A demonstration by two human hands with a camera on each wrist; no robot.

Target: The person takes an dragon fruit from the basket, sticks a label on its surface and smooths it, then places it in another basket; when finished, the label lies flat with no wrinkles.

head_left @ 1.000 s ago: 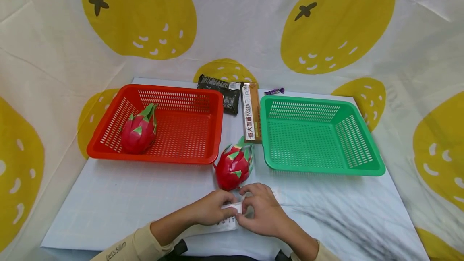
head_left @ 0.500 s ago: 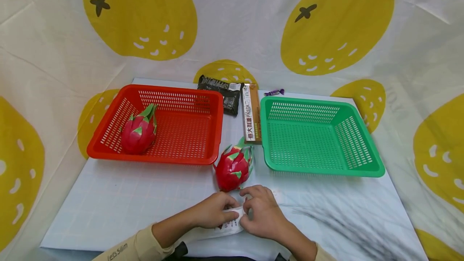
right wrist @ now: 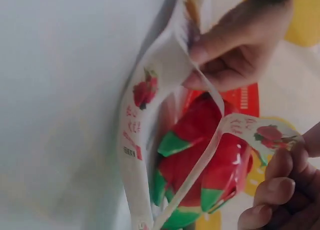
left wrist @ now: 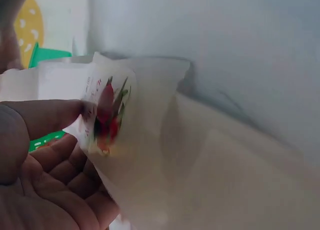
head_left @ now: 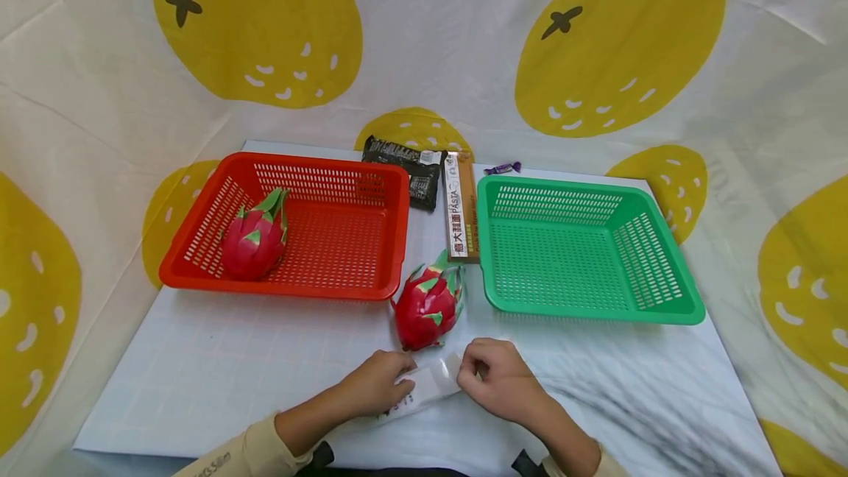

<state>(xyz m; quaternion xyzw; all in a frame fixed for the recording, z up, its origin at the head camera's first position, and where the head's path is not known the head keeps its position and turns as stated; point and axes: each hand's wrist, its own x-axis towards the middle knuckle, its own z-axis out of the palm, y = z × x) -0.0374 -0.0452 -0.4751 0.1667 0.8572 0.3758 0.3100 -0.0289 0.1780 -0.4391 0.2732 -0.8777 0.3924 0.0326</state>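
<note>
A white strip of labels [head_left: 429, 383], printed with dragon fruit pictures, stretches between my hands near the table's front. My left hand [head_left: 376, 387] pinches the strip between thumb and fingers, as the left wrist view also shows. In the right wrist view, a label [right wrist: 262, 131] curls away from the backing [right wrist: 137, 140], and my right hand [right wrist: 280, 190] pinches its end. In the head view the right hand [head_left: 500, 380] is at the strip's right end. Just beyond the hands lies a red dragon fruit [head_left: 427, 313] with green-tipped scales.
A red basket [head_left: 331, 291] at the left holds another dragon fruit [head_left: 253, 245]. At the right stands a green basket [head_left: 596, 313]. Between them at the back lie a black packet [head_left: 422, 186], a pasta box [head_left: 460, 208] and a purple-wrapped candy [head_left: 503, 168].
My right hand has drawn away to the right from my left hand, which has shifted slightly left. More of the strip shows between them. The dragon fruits and baskets stay in place.
</note>
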